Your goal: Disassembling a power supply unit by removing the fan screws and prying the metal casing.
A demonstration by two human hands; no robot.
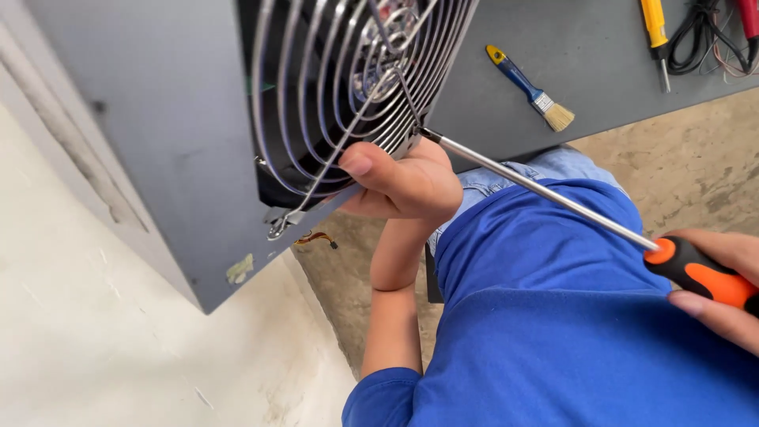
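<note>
Your left hand [407, 183]: closed on the wire fan guard [348, 87] at the grey panel's [158, 142] edge. Your right hand [723, 285]: clamped on the orange-handled screwdriver [538, 187], tip at the guard's rim. Tabletop [601, 71]: blue-handled brush [531, 88].

Your left hand [403, 186] blocked the wire fan guard's [348, 87] lower edge; the screwdriver [545, 194] shaft crossed the gap. Open tabletop [601, 71] lay beyond, around the paintbrush [531, 89].

screwdriver [553, 194] at fan grille [340, 87], left hand [403, 182] steadying
</note>
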